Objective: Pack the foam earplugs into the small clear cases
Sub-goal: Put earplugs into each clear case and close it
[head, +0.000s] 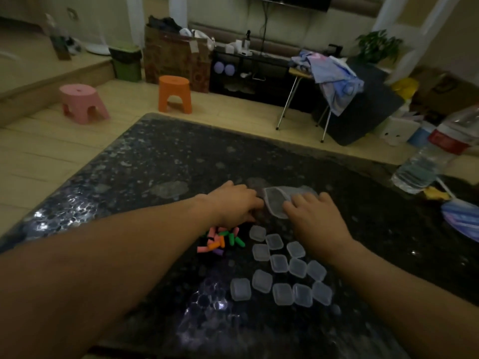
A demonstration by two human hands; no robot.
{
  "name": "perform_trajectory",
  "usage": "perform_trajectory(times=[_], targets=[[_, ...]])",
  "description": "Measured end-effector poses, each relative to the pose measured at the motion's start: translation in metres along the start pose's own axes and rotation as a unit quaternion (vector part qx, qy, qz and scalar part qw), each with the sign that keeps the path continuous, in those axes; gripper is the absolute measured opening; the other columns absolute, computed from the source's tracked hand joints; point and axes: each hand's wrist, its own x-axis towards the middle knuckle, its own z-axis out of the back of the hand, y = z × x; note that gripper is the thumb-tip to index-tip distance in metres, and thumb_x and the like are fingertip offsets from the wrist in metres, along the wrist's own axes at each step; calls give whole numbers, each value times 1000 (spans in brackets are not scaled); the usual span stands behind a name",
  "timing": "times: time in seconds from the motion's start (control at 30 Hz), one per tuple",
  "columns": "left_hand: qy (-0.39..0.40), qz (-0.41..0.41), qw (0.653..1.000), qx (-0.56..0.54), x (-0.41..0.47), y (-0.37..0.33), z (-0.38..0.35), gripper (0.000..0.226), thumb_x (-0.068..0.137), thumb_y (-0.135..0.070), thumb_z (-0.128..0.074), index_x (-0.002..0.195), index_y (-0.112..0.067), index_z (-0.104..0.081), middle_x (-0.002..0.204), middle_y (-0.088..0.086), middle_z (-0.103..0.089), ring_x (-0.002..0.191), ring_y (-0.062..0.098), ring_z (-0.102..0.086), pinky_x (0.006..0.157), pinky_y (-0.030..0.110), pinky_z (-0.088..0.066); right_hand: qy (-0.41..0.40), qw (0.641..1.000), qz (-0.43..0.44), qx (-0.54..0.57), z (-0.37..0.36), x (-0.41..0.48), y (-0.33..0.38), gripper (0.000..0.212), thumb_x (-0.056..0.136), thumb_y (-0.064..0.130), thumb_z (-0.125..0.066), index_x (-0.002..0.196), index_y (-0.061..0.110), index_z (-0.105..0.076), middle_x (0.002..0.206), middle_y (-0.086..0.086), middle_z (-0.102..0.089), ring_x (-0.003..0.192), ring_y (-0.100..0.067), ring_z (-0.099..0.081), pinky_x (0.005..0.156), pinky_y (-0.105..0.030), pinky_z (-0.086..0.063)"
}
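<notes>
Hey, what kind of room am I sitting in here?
Probably a home living room: there is a low TV cabinet at the back, a small pink stool, an orange stool and a potted plant.

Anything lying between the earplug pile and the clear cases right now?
Nothing visible. Only bare table separates the earplugs from the nearest clear cases; the mesh bag lies farther back, out of the path.
</notes>
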Motion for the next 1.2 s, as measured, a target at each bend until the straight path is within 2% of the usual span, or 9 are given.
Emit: perform_trajectory(times=[0.1,0.27,0.47,0.63,0.73,0.83,1.03,1.13,1.2], targets=[[3,15,999,-31,-6,1,-1,17,106,-44,-57,120,-35,-54,130,-2,-58,122,25,-54,92,46,-39,9,1000,-1,12,-8,-14,1,45,94,24,-71,136,29,-57,139,-2,-58,129,-24,-55,105,-45,-41],[8,-3,1000,3,8,-10,-7,33,107,-38,-55,139,-32,-57,136,1,-57,126,26,-54,92,45,-39,15,999,-18,30,-18,-30,0,43,94,27,-71,134,30,-58,141,-3,-55,132,-25,-52,111,-49,-39],[45,58,997,-1,-9,-8,2,10,104,-36,-53,107,-30,-59,120,3,-62,117,28,-59,92,45,-42,-4,998,-23,51,-24,-43,1,35,96,32,-66,130,34,-60,137,-1,-55,127,-23,-52,108,-46,-39],[33,90,995,-31,-41,-13,0,25,107,-39,-49,124,-32,-65,130,2,-59,122,29,-57,97,48,-45,-30,989,-85,116,-24,-60,5,38,98,30,-61,135,42,-58,131,4,-58,118,-20,-56,98,-42,-45],[-21,116,990,-82,-56,-31,0,31,107,-39,-50,134,-32,-63,135,3,-57,127,29,-54,100,50,-45,-34,950,-190,245,-17,-83,3,36,103,25,-56,137,37,-62,129,4,-62,115,-18,-62,100,-43,-52],[-84,140,972,-169,-77,-56,-2,28,105,-38,-56,130,-31,-66,134,1,-58,126,28,-55,104,51,-47,30,887,-280,366,-18,-112,-4,33,102,18,-58,133,27,-67,132,-2,-66,116,-22,-66,100,-41,-55],[-138,163,920,-328,-148,-110,-5,17,103,-26,-66,119,-26,-72,116,-6,-65,107,14,-61,95,36,-52,145,856,-289,402,-26,-144,5,25,92,23,-78,100,32,-57,105,7,-62,88,-10,-62,74,-31,-50],[-139,196,892,-383,-187,-136,-2,15,104,-28,-67,117,-28,-72,107,-15,-65,94,0,-64,81,17,-50,130,871,-281,382,-31,-142,19,21,93,29,-79,94,30,-58,99,5,-63,85,-12,-63,78,-35,-57],[-122,206,885,-400,-204,-150,-1,16,104,-30,-67,118,-28,-74,107,-15,-67,94,-4,-64,81,15,-51,114,877,-282,372,-31,-139,22,18,95,31,-77,92,28,-59,95,5,-63,83,-12,-63,79,-37,-59]])
